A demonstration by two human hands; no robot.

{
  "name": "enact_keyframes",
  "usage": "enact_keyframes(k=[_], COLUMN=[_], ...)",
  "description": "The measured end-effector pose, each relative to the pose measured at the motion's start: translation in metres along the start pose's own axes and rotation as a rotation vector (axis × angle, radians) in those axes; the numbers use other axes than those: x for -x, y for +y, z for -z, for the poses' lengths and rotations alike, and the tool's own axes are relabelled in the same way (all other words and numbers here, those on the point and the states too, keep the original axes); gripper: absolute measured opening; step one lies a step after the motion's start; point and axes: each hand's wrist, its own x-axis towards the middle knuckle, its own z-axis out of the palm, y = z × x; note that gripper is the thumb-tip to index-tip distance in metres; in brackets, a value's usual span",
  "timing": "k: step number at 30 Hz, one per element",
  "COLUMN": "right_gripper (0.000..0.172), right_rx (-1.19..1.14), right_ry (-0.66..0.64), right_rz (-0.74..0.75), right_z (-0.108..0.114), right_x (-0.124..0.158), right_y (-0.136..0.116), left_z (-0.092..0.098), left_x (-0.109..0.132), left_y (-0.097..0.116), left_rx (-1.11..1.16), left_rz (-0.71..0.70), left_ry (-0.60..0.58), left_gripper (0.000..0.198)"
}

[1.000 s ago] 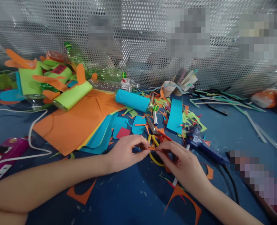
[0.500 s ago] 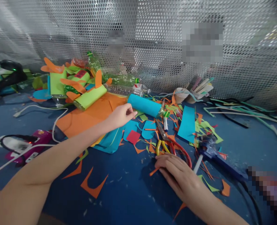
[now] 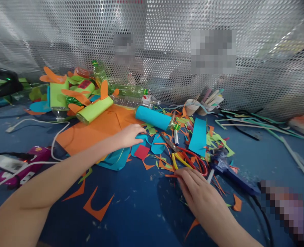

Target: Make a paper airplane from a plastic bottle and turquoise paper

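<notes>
I had drawn my left hand away, fingers parted, near a flat blue paper cutout, leaving my right hand alone pinching the thin orange paper strip.

A thin, straight strip of orange paper sticks out sideways from the fingertips of the right hand. The hand hides its other end. A flat piece of bright blue paper lies on the dark blue bench, close to the left hand's thumb.
</notes>
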Motion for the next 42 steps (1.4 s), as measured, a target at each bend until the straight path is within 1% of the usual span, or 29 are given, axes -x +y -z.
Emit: enact_keyframes(k=[3,7,9,11,13,15,17,18,20,22,24,27,28,32,35,37,39,42], right_gripper=[0.022,0.024,0.024,0.024,0.023,0.022,0.019,0.017,0.014,0.013,0.013,0.013,0.013,0.010,0.010,0.010,0.010,0.010], right_rx=[0.030,0.059,0.063,0.052,0.029,-0.007,-0.087,-0.144,-0.263,-0.351,-0.403,-0.470,-0.487,-0.511,-0.497,-0.489,-0.497,-0.530], right_ry=[-0.006,-0.003,0.010,0.018,0.032,0.045,0.033,0.020,0.013,0.033,0.048,0.021,0.012,0.017,0.039,0.043,0.048,0.055], right_rz=[-0.007,-0.008,-0.023,-0.049,-0.080,-0.145,-0.259,-0.326,-0.442,-0.502,-0.511,-0.481,-0.468,-0.448,-0.483,-0.503,-0.492,-0.463], right_z=[0.002,0.003,0.003,0.001,-0.001,-0.003,-0.004,-0.004,-0.002,0.000,0.001,0.003,0.003,0.004,0.005,0.006,0.007,0.008], right_x=[0.000,0.000,0.000,-0.001,-0.001,-0.002,-0.003,-0.004,-0.005,-0.006,-0.006,-0.005,-0.005,-0.006,-0.006,-0.007,-0.007,-0.007], right_y=[0.000,-0.003,-0.004,-0.004,-0.002,0.002,0.007,0.009,0.012,0.013,0.012,0.008,0.006,0.003,0.005,0.007,0.008,0.006], left_z=[0.000,0.006,0.012,0.017,0.021,0.023,0.024,0.024,0.022,0.018,0.012,0.000,-0.004,-0.017,-0.022,-0.023,-0.023,-0.021], left_x=[0.000,-0.002,-0.003,-0.004,-0.005,-0.004,-0.002,-0.001,0.001,0.004,0.008,0.014,0.016,0.023,0.027,0.031,0.036,0.045], left_y=[0.002,0.002,0.002,0.004,0.009,0.018,0.029,0.035,0.047,0.057,0.065,0.076,0.079,0.086,0.087,0.088,0.090,0.095], left_rx=[0.039,0.122,0.227,0.365,0.510,0.694,0.936,1.057,1.242,1.327,1.302,1.133,1.080,0.950,0.820,0.689,0.568,0.478], left_rz=[0.019,0.066,0.081,0.087,0.151,0.276,0.389,0.422,0.449,0.439,0.421,0.362,0.345,0.301,0.280,0.247,0.206,0.139], left_ry=[0.015,0.050,0.083,0.121,0.138,0.128,0.115,0.112,0.099,0.059,0.014,0.024,0.009,-0.153,-0.216,-0.207,-0.175,-0.167], left_gripper=[0.039,0.041,0.041,0.036,0.028,0.020,0.012,0.010,0.013,0.023,0.023,0.014,0.013,0.020,0.024,0.025,0.025,0.032])
